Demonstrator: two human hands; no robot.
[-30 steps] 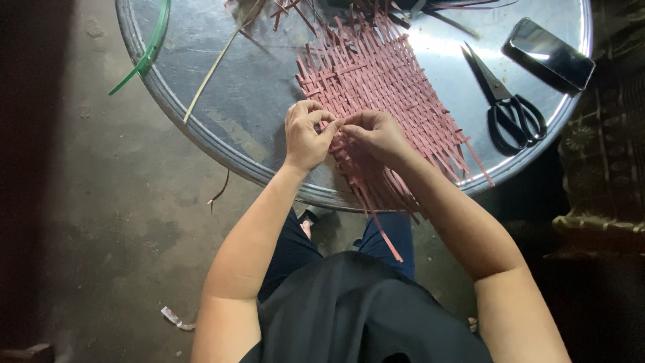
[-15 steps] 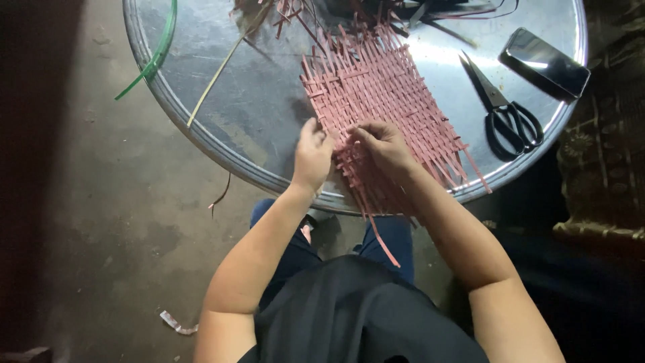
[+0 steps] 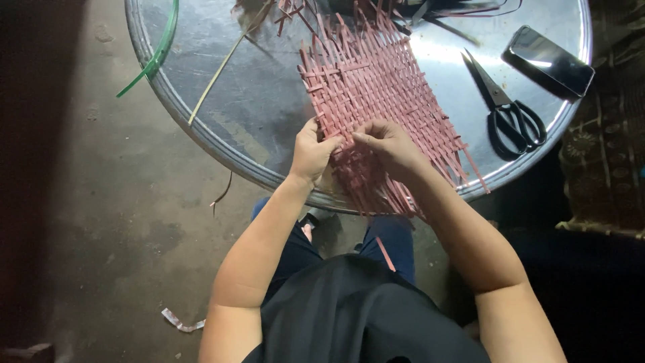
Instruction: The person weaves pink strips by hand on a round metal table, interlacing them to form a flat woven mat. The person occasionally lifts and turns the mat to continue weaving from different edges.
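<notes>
Pinching at the near edge of the pink woven mat point(image 3: 376, 94), your left hand point(image 3: 310, 151) and right hand point(image 3: 390, 144) meet almost fingertip to fingertip, each closed on the mat's strips. The mat lies on the round metal table point(image 3: 269, 101), its loose ends hanging over the near rim toward your lap. Right of it rest black scissors point(image 3: 508, 114), blades shut, and farther right a dark phone point(image 3: 551, 60). A green strap point(image 3: 158, 50) drapes over the table's far-left rim.
</notes>
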